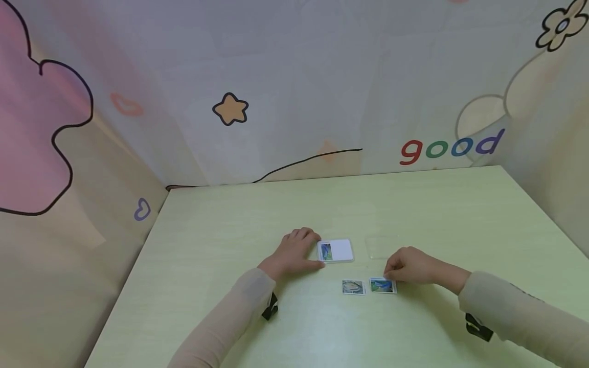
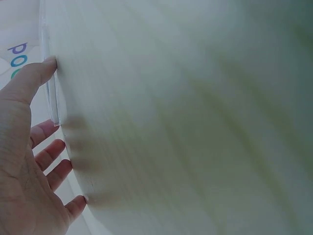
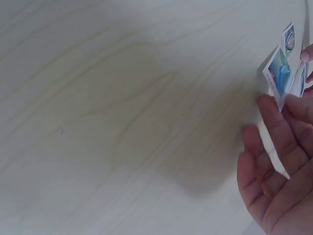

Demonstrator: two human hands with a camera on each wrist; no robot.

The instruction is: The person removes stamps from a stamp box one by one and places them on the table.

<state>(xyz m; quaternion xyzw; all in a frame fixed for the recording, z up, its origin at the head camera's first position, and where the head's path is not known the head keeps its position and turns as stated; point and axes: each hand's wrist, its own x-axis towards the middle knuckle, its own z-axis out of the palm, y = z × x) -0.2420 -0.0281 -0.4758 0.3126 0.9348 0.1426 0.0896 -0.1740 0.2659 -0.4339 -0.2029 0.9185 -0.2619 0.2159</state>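
The picture card (image 1: 381, 286) just beside another card (image 1: 353, 287) at the table (image 1: 257, 220), which the right hand (image 1: 411, 266) pinches by its edge, should be light, smooth and easily creased, so it is better held by edges, while the spread left hand (image 1: 296, 252) touches the flat box (image 1: 342, 250).
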